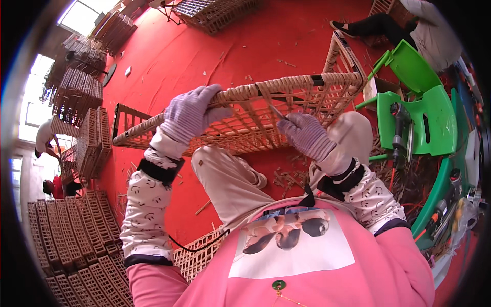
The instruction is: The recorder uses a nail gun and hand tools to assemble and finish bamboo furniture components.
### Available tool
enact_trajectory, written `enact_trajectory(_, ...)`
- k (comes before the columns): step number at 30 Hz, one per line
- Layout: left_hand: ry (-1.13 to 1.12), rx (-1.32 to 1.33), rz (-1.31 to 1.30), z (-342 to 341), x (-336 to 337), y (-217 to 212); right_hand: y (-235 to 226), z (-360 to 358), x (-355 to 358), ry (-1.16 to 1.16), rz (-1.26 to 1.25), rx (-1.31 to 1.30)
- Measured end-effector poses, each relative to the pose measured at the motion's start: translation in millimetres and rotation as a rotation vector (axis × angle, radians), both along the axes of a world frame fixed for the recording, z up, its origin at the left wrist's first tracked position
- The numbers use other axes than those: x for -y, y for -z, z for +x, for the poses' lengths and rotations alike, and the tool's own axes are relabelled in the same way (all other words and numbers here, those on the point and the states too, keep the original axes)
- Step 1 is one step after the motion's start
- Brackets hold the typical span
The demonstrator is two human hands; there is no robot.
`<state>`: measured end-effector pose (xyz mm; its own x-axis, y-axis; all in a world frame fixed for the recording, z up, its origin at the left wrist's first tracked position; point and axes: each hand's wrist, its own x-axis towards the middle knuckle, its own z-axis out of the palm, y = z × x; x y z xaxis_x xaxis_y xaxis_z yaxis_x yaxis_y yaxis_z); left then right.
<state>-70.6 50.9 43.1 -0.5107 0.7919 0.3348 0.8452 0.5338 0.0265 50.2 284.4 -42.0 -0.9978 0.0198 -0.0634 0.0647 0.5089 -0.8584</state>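
A woven rattan panel with a wrapped rim point(289, 85) and an open lattice leans across in front of my knees. Dark bands show on the rim in places. My left hand point(190, 113), in a striped lilac glove, is closed over the rim left of its middle, thumb on the near side. My right hand point(307, 134), gloved alike, is just below the rim, right of centre. Its fingers pinch a thin, pale, slender piece point(276, 110) that reaches up toward the lattice; whether this is a strip or a tool I cannot tell.
A green plastic chair point(439, 120) at right carries a power drill point(399, 128). Several stacks of woven panels point(66, 227) stand along the left. Scraps point(289, 179) litter the red floor near my feet. One person point(434, 43) sits at upper right; another point(46, 135) is far left.
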Motion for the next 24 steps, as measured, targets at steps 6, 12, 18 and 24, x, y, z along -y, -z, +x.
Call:
enact_trajectory(6,-0.053,-0.261,0.099,7.1,-37.8,12.2,0.4,5.4,-1.8,0.136,-0.078,-0.064)
enact_trajectory(12,-0.105,-0.271,0.068,9.8,-38.5,17.7,-18.8,1.8,6.9,0.131,0.005,-0.22)
enact_trajectory(18,-0.108,-0.268,0.126,15.3,-37.6,19.1,-49.3,13.5,-4.3,0.017,-0.258,-0.121)
enact_trajectory(24,-0.108,-0.215,0.139,10.3,-44.0,16.0,-63.1,8.7,-23.0,-0.011,-0.447,0.277)
